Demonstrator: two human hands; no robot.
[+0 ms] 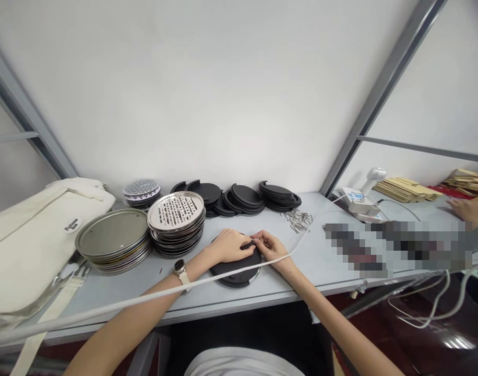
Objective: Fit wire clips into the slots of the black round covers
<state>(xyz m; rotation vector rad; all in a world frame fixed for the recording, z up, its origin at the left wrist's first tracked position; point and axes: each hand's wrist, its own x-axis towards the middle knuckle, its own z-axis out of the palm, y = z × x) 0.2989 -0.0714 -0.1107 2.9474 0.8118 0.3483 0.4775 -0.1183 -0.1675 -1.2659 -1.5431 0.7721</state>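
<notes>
A black round disc (234,278) lies flat on the grey table (139,292) in front of me. My left hand (231,246) rests over it, fingers curled at its upper right edge. My right hand (271,250) pinches at that same edge, its fingertips meeting those of the left; what lies between them is too small to make out. Beyond my right hand is a loose pile of small metal hooks (298,220). Left of the disc stands a stack of round metal plates with printed tops (177,211).
Black notched discs (245,197) are heaped along the wall. At left are olive round plates (114,232), patterned discs (142,189) and a cream bag (35,230). A white cable (145,298) crosses before my arms. Rightward stand a white scanner (370,183) and another person's hand (468,210).
</notes>
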